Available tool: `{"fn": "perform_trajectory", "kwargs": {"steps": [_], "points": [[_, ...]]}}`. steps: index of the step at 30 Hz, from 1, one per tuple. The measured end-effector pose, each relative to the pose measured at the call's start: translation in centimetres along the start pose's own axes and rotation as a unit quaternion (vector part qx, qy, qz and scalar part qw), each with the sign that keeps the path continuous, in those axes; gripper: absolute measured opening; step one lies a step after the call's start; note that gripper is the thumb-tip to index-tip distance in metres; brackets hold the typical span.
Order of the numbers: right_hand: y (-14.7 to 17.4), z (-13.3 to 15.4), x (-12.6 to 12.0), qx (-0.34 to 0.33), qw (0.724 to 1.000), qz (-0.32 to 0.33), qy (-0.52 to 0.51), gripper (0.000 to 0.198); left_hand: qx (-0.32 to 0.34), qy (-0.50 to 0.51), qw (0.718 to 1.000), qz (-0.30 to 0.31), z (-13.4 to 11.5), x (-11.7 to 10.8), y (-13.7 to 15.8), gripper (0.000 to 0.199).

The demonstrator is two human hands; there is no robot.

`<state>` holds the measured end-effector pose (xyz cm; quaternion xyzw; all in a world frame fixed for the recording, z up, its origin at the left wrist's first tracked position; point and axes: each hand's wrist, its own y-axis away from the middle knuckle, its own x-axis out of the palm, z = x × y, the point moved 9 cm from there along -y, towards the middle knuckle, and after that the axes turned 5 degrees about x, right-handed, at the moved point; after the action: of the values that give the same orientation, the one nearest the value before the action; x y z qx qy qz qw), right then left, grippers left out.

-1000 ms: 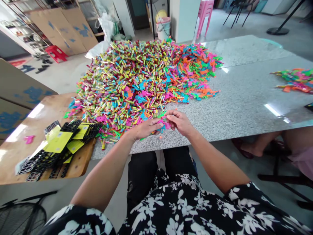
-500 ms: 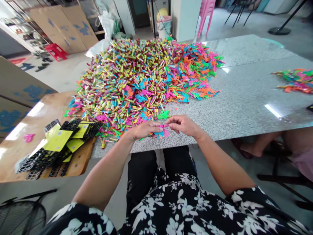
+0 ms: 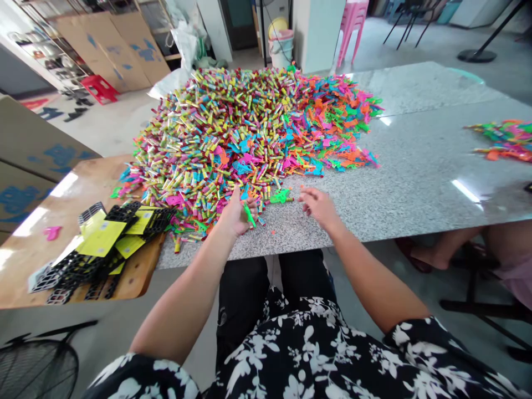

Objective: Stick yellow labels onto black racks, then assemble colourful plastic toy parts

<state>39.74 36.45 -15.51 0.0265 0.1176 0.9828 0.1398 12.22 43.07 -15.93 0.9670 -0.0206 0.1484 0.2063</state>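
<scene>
Hands now apart, lower middle of frame; half a second earlier they met over a pink piece and a blue one, neither now seen in the fingers. Left hand [image 3: 235, 217] at the near edge of the heap [image 3: 199, 144], thumb raised, a bright green piece [image 3: 249, 215] against its fingers; whether gripped, cannot tell. Right hand [image 3: 322, 208] loosely open, blurred, nothing seen in it, over the stone tabletop [image 3: 353, 199]. Green gun-shaped toy [image 3: 280, 195] lies between them, touching neither. Reads as a gap between pieces.
</scene>
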Motion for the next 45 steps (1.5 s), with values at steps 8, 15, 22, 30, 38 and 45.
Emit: {"fn": "perform_trajectory", "kwargs": {"steps": [8, 15, 22, 30, 38, 45], "points": [[6.7, 3.0, 13.8, -0.173, 0.950, 0.165, 0.200, 0.016, -0.019, 0.100, 0.985, -0.141, 1.4, -0.1, 2.2, 0.062], [2.9, -1.4, 14.4, 0.020, 0.962, 0.243, 0.122, 0.026, 0.036, 0.040, 0.999, 0.002, 0.4, -0.7, 4.5, 0.038], [2.5, -2.2, 14.4, -0.119, 0.843, 0.074, 0.519, 0.027, 0.052, 0.027, 0.998, 0.028, 0.4, -2.8, 4.5, 0.038], [2.4, 0.6, 11.7, -0.085, 0.992, 0.072, 0.064, 0.029, 0.069, 0.029, 0.996, 0.054, 0.1, -2.2, 4.9, 0.041], [3.1, -0.1, 12.5, -0.003, 0.965, 0.147, -0.216, 0.038, 0.058, 0.042, 0.991, 0.111, 0.0, 1.3, 5.7, 0.038], [3.7, 0.4, 11.6, -0.041, 0.965, 0.159, -0.205, 0.035, 0.045, 0.030, 0.994, 0.099, 0.4, 1.5, 5.6, 0.037]]}}
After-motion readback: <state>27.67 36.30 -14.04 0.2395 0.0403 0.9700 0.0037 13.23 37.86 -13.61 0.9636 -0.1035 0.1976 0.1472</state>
